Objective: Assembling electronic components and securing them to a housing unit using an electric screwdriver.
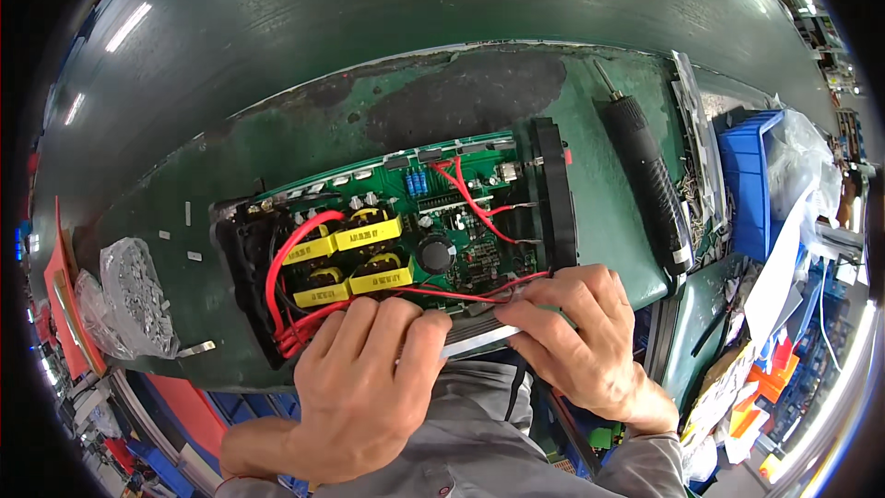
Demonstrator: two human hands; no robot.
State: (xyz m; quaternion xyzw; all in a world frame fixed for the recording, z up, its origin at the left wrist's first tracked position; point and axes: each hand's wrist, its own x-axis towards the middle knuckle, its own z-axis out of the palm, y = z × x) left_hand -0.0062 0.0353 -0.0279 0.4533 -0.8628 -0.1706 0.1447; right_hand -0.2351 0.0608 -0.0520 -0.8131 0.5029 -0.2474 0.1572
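Head view: the open circuit-board assembly [413, 238] is rested on the green counter [608, 240], just beyond both hands, and its near long edge is met by the fingers from the person's side. Its long axis is laid across the person's front, slanted so that the right end is set farther away than the left. The left end is capped by a black housing [244, 286], the right by a black end panel [555, 194] that is stood crosswise to that axis. Between the hands a pale metal strip [479, 342] is exposed at the near edge, its length roughly parallel to the assembly's. The edge left of the strip is covered by the bent fingers of the left hand [369, 387]; the right hand [590, 341] is placed nearer the end panel, its fingers curled beside the red wires [452, 294]. Whether either set of fingers is closed on anything cannot be told, as the grip is largely hidden. Nearer the right hand, a black power screwdriver [645, 175] is laid with its bit pointed away from the person and leftward.
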